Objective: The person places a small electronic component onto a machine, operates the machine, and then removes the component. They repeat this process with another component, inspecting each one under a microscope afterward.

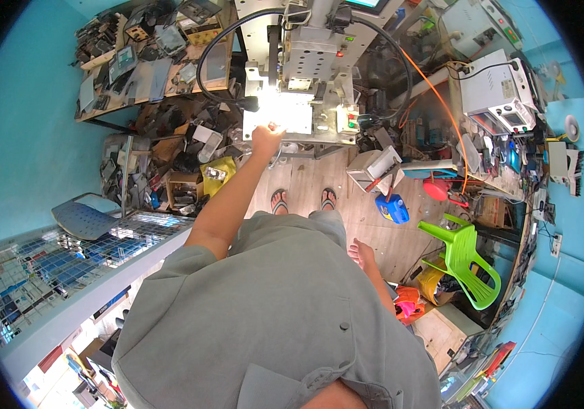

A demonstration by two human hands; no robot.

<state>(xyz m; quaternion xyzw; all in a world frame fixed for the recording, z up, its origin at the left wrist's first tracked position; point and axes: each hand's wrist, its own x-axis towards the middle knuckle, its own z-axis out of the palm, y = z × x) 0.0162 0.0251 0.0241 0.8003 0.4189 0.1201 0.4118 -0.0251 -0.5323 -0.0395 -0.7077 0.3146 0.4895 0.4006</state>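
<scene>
My left arm reaches forward to a bench machine point(305, 54) with a vertical head. At the front of its brightly lit bed point(299, 119), my left hand point(265, 140) has its fingers drawn together. Strong glare washes out the fingertips, and whatever they hold or touch cannot be made out. A black flexible lamp arm point(203, 51) curves down beside that spot. Beyond my hand to the right, a small control box point(348, 120) with red and green buttons sits at the machine's edge. My right hand point(359, 253) hangs at my side, holding nothing, its fingers loosely apart.
A cluttered table point(159, 78) with electronic parts stands at the far left; a wire rack point(67, 266) is nearer. On the right are a white instrument point(500, 99), an orange hose point(435, 88), a blue jug point(392, 208) and a green plastic chair point(462, 262).
</scene>
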